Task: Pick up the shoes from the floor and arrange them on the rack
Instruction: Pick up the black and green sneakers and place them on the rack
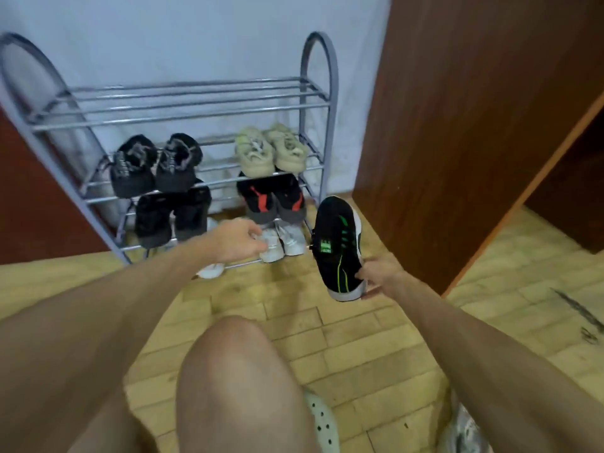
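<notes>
From my remote view I look down at a crouching person facing a metal shoe rack point(183, 106). The right hand point(380, 273) pinches a black shoe point(338, 243) with green stripes by its heel and holds it off the floor point(359, 338), just beside the rack's right end. The left hand point(237, 240) reaches with curled fingers to a white pair point(284, 240) on the lowest tier; I cannot tell whether it grips them. I judge the heel pinch thin, so the shoe could swing and drop. The lower tiers look crowded, and squeezing it in could knock a pair off.
</notes>
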### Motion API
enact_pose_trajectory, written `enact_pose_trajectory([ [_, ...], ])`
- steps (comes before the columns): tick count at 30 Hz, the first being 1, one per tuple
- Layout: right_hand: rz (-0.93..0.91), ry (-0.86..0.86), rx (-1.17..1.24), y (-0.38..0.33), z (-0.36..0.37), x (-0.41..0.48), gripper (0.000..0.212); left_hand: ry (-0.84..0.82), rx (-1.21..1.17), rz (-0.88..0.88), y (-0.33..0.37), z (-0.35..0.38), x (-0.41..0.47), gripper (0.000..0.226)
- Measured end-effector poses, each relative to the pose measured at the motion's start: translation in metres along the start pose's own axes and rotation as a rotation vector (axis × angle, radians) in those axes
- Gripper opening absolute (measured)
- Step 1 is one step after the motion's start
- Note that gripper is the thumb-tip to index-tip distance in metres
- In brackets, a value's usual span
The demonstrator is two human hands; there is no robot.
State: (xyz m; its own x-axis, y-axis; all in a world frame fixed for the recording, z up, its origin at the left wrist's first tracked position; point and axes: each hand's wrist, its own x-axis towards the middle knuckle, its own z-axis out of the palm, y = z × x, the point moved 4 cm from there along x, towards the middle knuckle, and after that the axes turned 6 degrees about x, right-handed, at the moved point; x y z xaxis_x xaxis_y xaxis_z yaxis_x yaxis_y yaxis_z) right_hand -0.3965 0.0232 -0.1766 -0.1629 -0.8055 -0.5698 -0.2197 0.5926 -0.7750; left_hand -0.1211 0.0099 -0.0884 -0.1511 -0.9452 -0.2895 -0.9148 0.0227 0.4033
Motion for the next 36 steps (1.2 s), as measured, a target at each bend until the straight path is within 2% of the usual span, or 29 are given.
enact_pose_trajectory([
  [4,-0.224,-0.023,-0.131,-0.069,0.048,-0.037,0.039,0.094,-0.06,-0.048,-0.049,-0.051,-0.059,0.027],
  [7,-0.376,-0.113,-0.308,-0.113,0.103,-0.069,0.03,0.169,-0.146,-0.128,-0.099,-0.074,-0.107,0.014],
  [10,-0.489,-0.16,-0.473,-0.144,0.163,-0.102,0.026,0.277,-0.245,-0.259,-0.156,-0.085,-0.156,0.025],
  [15,-0.614,-0.34,-0.609,-0.157,0.274,-0.147,0.036,0.289,-0.402,-0.476,-0.249,-0.06,-0.238,0.03],
  [18,-0.722,-0.292,-0.748,-0.144,0.333,-0.166,0.033,0.262,-0.471,-0.598,-0.296,-0.031,-0.273,0.034],
  [21,-0.697,-0.357,-0.84,-0.112,0.385,-0.172,0.024,0.205,-0.517,-0.719,-0.339,0.008,-0.294,0.035],
  [24,-0.614,-0.409,-0.977,-0.071,0.427,-0.171,0.006,0.129,-0.508,-0.809,-0.373,0.051,-0.305,0.031],
  [26,-0.534,-0.416,-1.037,-0.042,0.447,-0.16,0.016,0.082,-0.537,-0.862,-0.392,0.083,-0.31,0.03],
  [28,-0.441,-0.421,-1.074,-0.014,0.46,-0.144,0.026,0.032,-0.602,-0.906,-0.409,0.119,-0.31,0.053],
  [30,-0.366,-0.402,-1.085,0.01,0.467,-0.127,0.01,-0.003,-0.626,-0.936,-0.422,0.15,-0.308,0.058],
  [31,-0.329,-0.388,-1.07,0.021,0.471,-0.115,0.018,-0.01,-0.62,-0.944,-0.43,0.163,-0.305,0.057],
  [33,-0.243,-0.368,-1.024,0.043,0.475,-0.091,0.036,0.006,-0.574,-1.018,-0.449,0.178,-0.298,0.056],
  [36,-0.049,-0.367,-0.883,0.079,0.474,-0.069,0.041,0.165,-0.569,-1.236,-0.48,0.192,-0.293,0.059],
])
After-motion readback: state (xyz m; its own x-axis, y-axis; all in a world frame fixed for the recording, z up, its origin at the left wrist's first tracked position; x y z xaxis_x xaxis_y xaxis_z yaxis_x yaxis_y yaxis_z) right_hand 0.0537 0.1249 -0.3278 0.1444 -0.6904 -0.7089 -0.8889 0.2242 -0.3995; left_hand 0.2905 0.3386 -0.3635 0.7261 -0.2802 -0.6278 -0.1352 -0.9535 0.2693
